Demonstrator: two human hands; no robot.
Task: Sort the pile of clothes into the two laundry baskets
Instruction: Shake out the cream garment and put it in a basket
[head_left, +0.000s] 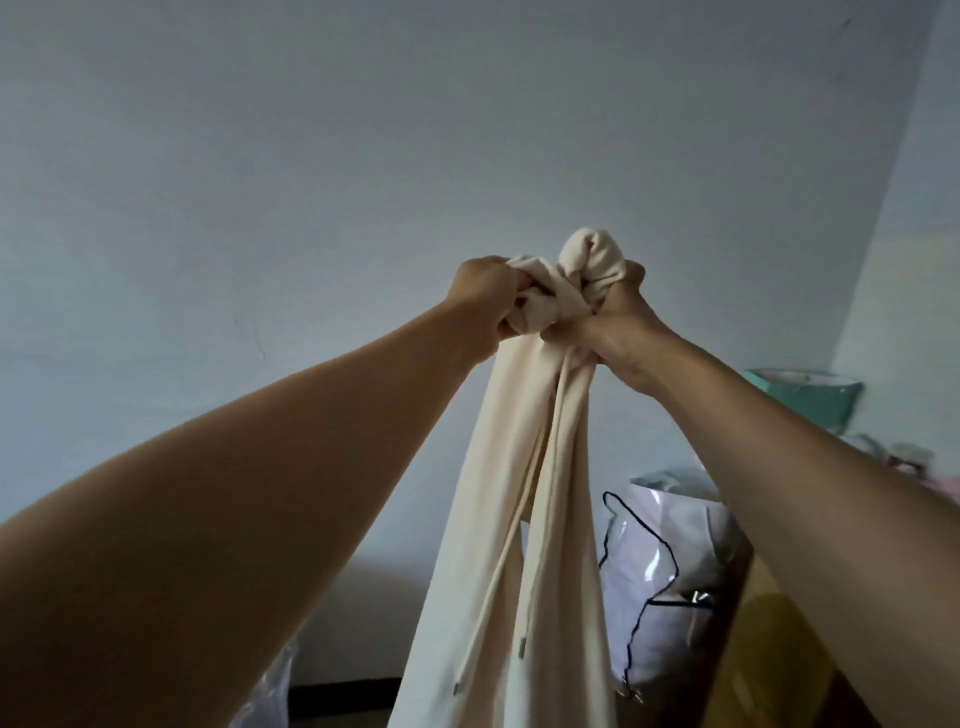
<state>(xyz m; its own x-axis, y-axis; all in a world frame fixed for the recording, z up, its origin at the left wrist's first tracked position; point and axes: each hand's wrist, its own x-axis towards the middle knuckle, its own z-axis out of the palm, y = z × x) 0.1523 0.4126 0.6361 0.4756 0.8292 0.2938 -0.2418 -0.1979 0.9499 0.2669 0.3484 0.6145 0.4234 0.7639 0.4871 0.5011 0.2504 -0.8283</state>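
A cream garment (524, 493) with two drawstrings hangs down the middle of the view, held high in front of a pale wall. My left hand (480, 301) grips a bunched fold of it at the top left. My right hand (618, 322) grips the bunched top right beside it, with a rounded lump of fabric sticking up above the fist. The two hands are almost touching. The garment's lower end runs out of the frame. No laundry basket and no pile of clothes are in view.
A clear plastic bag with dark piping (665, 571) holding pale fabric stands at the lower right on a yellowish wooden surface (769, 654). A teal round container (810, 400) sits further right. More clear plastic (270, 691) shows at the bottom left.
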